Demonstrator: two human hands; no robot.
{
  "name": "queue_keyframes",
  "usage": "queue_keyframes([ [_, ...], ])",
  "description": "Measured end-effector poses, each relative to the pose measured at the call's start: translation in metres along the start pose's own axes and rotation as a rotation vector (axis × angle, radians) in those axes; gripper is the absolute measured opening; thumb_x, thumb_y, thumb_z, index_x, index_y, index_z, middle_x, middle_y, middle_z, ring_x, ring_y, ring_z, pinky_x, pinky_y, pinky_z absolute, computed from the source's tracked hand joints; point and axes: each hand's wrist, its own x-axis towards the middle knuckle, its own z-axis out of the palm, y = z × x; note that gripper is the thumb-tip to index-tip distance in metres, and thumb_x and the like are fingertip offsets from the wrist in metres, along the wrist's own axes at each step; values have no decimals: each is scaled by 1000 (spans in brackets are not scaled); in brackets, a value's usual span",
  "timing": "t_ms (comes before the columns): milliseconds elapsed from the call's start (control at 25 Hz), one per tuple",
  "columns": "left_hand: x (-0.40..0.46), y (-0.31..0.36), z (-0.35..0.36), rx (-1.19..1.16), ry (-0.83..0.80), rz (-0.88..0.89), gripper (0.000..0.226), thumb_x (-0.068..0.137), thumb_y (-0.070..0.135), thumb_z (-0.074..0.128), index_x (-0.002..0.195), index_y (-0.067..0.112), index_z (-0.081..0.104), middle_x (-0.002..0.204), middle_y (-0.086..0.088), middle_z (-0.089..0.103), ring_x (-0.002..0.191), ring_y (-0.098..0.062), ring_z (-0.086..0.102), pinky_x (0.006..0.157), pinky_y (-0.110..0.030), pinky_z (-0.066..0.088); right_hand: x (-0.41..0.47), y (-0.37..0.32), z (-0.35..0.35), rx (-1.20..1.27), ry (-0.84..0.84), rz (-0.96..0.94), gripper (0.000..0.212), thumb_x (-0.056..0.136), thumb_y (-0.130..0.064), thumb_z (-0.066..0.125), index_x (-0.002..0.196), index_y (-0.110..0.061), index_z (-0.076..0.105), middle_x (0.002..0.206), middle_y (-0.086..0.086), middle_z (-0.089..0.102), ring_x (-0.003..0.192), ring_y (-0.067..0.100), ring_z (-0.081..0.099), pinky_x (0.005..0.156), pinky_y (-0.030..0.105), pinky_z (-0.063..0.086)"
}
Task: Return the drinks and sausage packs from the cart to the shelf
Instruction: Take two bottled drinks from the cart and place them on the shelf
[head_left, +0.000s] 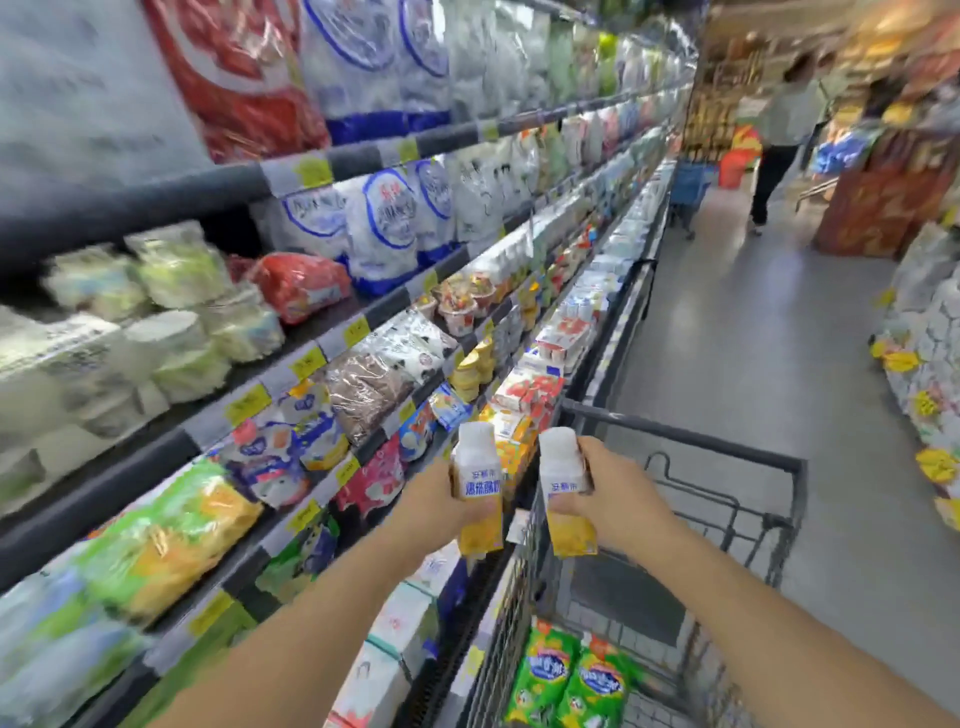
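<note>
left hand (431, 501): grips left bottle (477, 488) around its middle; fingers curled round it, mostly hidden behind the label.
right hand (608, 493): grips right bottle (566, 493) from the right; fingers wrapped across the label, thumb on the far side.
left bottle: white cap and shoulders, white band with blue Chinese print, yellow lower half. Characters are partly readable, brand not certain. Held roughly upright over the gap between shelf and cart.
right bottle: same design, label turned a bit away, only small blue print shows. Held just beside the left bottle, apart from it, over the cart's left rim.
cart (748, 457): dark wire basket, right of the shelf, near. Handle bar on the far side.
green packs (571, 680): two green packs with a blue-and-red logo, side by side in the cart's near end. Text too blurred to read.
shelf (332, 364): chilled rack running along the left from near to far, several tiers. Yellow price tags (307, 362) on the rail edges, print unreadable.
shelf stock: white-and-blue bags up top, a red pack mid-tier, white tubs at left, green and yellow packs near, small cartons and cups farther along. All motion-blurred.
aisle: grey floor on the right, stacked goods at far right.
shopper (779, 135): far end, light top, dark trousers, blurred.
</note>
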Motion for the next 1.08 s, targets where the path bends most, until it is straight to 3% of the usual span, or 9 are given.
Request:
queue_keyframes([
  [120,-53,8,-38,9,178,6,23,79,18,79,89,25,60,87,3,71,72,-3,62,65,-22,51,-12,-42,1,10,-81,-158,52,77,-23,83,121,-19,54,103,-4,67,92,16,64,71,28,49],
  [240,-123,-3,-78,-39,383,-69,30,76,18,82,98,18,61,94,0,72,81,-13,67,77,-34,57,-32,-88,24,41,-192,-322,48,76,-25,83,115,-26,54,98,-9,65,89,11,63,65,19,44],
  [400,-234,-37,-126,-71,615,-160,25,77,16,81,93,15,63,88,0,72,73,-10,65,65,-22,55,-78,-160,78,109,-356,-494,49,77,-23,82,118,-25,55,103,-7,66,90,11,62,69,24,44],
  [520,-325,-68,-164,-101,776,-255,27,72,21,84,92,20,67,95,-4,76,90,-21,71,86,-42,57,-126,-217,120,120,-454,-647,46,77,-21,82,117,-20,58,99,-5,66,88,11,61,65,17,43],
  [600,-392,-90,-187,-145,895,-300,33,69,24,85,98,20,68,98,-2,76,94,-21,71,90,-44,56,-167,-258,150,106,-515,-755,46,77,-23,81,117,-20,59,98,-5,67,87,11,61,64,21,41],
  [880,-642,-149,-238,-225,1186,-374,29,81,16,78,106,14,65,99,-4,74,92,-21,70,82,-36,58,-361,-388,269,120,-757,-985,46,77,-26,82,114,-26,55,100,-10,67,77,1,58,56,9,39],
  [1000,-744,-173,-257,-189,1245,-391,34,83,17,76,113,15,62,101,2,71,88,-11,67,62,-18,53,-459,-434,313,129,-837,-1070,51,75,-27,83,118,-23,57,103,-7,67,84,8,61,64,17,43],
  [1080,-801,-186,-268,-173,1285,-410,37,82,20,77,116,17,62,105,1,71,92,-10,66,66,-19,49,-514,-459,337,146,-863,-1091,54,74,-29,84,120,-22,57,105,-7,67,93,14,62,75,28,48],
])
